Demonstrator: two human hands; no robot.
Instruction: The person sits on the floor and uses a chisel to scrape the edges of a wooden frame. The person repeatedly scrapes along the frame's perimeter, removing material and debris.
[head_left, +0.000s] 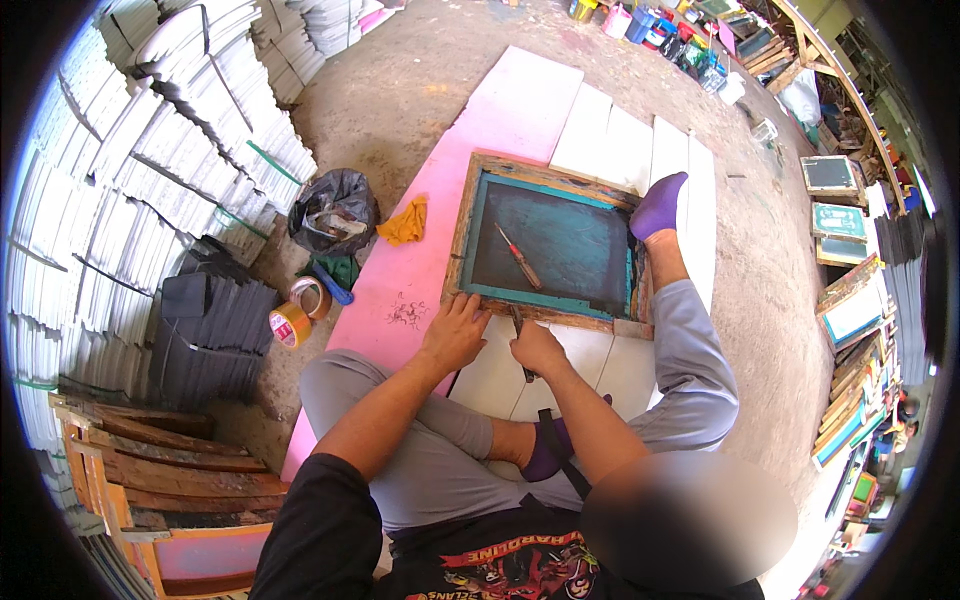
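Note:
A wooden screen-printing frame [462,225] with dark mesh and teal edging lies on the boards before me. My left hand [457,332] rests at its near left corner, fingers stretched onto the rail. Closed around a dark tool that looks like pliers [517,318], my right hand [538,349] is at the near rail; the tool's tip meets the wood. On the mesh lies a screwdriver [518,257] with a reddish handle. Small dark bits [408,311] are scattered beside my left hand. My foot in a purple sock [658,207] touches the frame's right side.
Pink board [515,95] and white boards [610,140] lie beneath. To the left are a yellow cloth [403,222], a black plastic bag [335,210], tape rolls [290,325] and stacked bundles [150,150]. More frames [850,300] stand at right; paint containers [650,30] are far back.

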